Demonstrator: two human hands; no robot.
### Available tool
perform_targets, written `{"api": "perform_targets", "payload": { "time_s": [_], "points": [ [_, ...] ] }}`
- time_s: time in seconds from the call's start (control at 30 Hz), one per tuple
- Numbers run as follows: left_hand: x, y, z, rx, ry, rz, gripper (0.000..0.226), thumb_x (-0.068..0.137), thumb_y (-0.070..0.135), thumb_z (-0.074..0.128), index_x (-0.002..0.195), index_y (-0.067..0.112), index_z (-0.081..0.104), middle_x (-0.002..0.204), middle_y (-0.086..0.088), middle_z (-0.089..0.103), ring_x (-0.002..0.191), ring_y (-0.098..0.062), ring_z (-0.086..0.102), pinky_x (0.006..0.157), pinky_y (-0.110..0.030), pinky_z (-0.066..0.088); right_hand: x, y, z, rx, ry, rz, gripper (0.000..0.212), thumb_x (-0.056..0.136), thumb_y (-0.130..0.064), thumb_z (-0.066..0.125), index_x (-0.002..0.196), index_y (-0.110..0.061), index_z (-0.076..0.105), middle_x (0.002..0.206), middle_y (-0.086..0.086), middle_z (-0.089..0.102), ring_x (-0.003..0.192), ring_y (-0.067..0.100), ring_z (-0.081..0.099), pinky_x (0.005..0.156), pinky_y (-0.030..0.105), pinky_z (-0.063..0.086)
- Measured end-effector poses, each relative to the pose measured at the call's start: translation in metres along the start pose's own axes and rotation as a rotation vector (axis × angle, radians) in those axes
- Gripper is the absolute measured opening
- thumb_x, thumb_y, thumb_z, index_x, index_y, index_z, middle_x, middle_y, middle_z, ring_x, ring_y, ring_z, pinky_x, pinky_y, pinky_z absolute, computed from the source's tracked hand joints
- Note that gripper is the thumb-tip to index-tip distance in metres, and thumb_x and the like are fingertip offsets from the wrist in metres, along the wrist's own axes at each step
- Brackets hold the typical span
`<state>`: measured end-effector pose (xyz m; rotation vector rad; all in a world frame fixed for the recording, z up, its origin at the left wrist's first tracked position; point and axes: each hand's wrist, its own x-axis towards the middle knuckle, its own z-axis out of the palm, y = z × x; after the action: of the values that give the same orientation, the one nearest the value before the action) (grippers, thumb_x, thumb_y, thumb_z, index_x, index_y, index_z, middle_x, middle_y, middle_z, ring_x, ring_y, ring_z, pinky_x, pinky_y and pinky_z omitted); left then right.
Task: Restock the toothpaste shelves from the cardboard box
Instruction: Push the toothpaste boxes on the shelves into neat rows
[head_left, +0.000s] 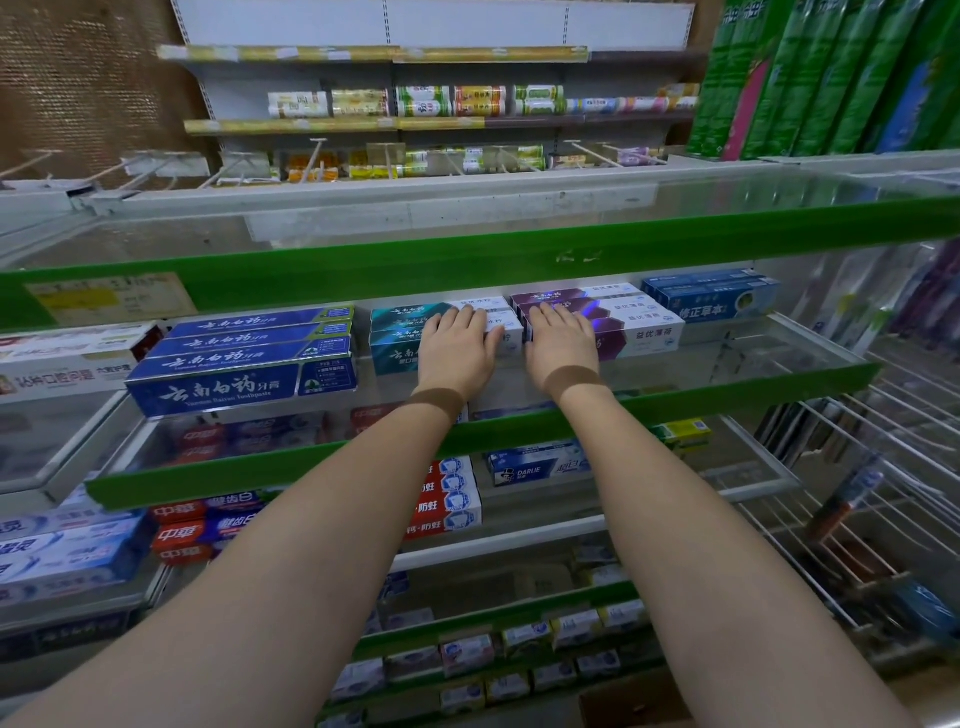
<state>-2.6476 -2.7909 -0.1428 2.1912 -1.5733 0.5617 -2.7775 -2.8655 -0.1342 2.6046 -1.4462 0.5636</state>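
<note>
**Both hands flat on the toothpaste stacks**

The green-edged shelf (519, 431) runs across the aisle at chest height, with clear dividers and rows of toothpaste cartons lying lengthwise on it. At its left end sits a stack of dark blue cartons (244, 364), the biggest block on that level. Beside them, near the middle, is the stack of teal-and-white cartons (400, 338), and just to its right the stack of purple-and-white cartons (623, 322). Further right, a smaller pile of light blue cartons (711, 296) lies toward the back.

The person's left hand (457, 348) lies palm down on the right end of the teal stack, fingers straight and close together, gripping nothing. The right hand (561, 345) lies the same way on the left end of the purple stack, fingers flat and extended. The two hands are just beside each other, not touching.

A corner of the cardboard box (634, 701) shows low down, below the lowest shelves.
</note>
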Motion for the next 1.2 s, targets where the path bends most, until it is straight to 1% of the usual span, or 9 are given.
{"api": "perform_targets", "payload": {
  "time_s": [0.27,0.57,0.67,0.87,1.1,1.2],
  "points": [
    [0.0011,-0.0014,-0.001,-0.005,-0.005,0.001,0.052,0.108,0.047,0.028,0.142,0.017,0.052,0.146,-0.005,0.054,0.137,-0.026,0.044,0.115,-0.041,0.027,-0.0012,-0.0005,-0.0003,0.0,0.006,0.001,0.058,0.105,-0.022,0.043,0.159,-0.017,0.024,0.167,0.0,0.023,0.154,0.019,0.018,0.126,0.04,0.009],
    [0.0018,-0.0011,0.0029,0.046,-0.019,0.005,0.053,0.108,0.047,0.023,0.143,0.018,0.049,0.146,-0.005,0.052,0.138,-0.026,0.043,0.115,-0.043,0.029,-0.0019,-0.0004,-0.0004,0.003,0.004,-0.001,0.057,0.104,-0.023,0.043,0.159,-0.017,0.026,0.166,0.0,0.024,0.154,0.02,0.019,0.125,0.04,0.01],
    [0.0013,-0.0008,0.003,0.042,-0.015,0.008,0.052,0.107,0.047,0.023,0.14,0.017,0.05,0.146,-0.006,0.05,0.137,-0.027,0.042,0.114,-0.044,0.031,-0.0026,-0.0004,-0.0015,-0.007,0.005,-0.007,0.057,0.105,-0.024,0.042,0.159,-0.017,0.025,0.167,0.0,0.024,0.154,0.019,0.019,0.125,0.04,0.011],
    [-0.0013,0.0009,-0.0005,0.024,0.025,0.025,0.042,0.106,0.048,0.031,0.126,0.018,0.051,0.128,-0.006,0.056,0.119,-0.027,0.05,0.103,-0.043,0.039,-0.0022,-0.0001,-0.0004,-0.004,0.008,-0.004,0.056,0.105,-0.024,0.041,0.159,-0.017,0.026,0.166,0.0,0.024,0.153,0.019,0.02,0.125,0.04,0.011],
    [0.0011,-0.0002,-0.0005,0.042,0.032,0.028,0.041,0.106,0.049,0.031,0.126,0.019,0.05,0.127,-0.008,0.055,0.116,-0.029,0.049,0.1,-0.042,0.039,-0.003,-0.001,-0.0015,0.003,0.012,-0.005,0.057,0.105,-0.024,0.042,0.159,-0.017,0.026,0.167,0.0,0.024,0.154,0.019,0.019,0.125,0.04,0.01],
    [0.0011,0.0007,-0.0015,0.025,0.016,0.02,0.042,0.106,0.049,0.031,0.127,0.019,0.049,0.128,-0.008,0.053,0.117,-0.029,0.048,0.102,-0.043,0.038,-0.0054,-0.0021,-0.002,0.021,0.039,-0.009,0.053,0.103,-0.023,0.044,0.155,-0.015,0.032,0.164,0.003,0.03,0.152,0.021,0.024,0.125,0.041,0.014]
  ]
}}
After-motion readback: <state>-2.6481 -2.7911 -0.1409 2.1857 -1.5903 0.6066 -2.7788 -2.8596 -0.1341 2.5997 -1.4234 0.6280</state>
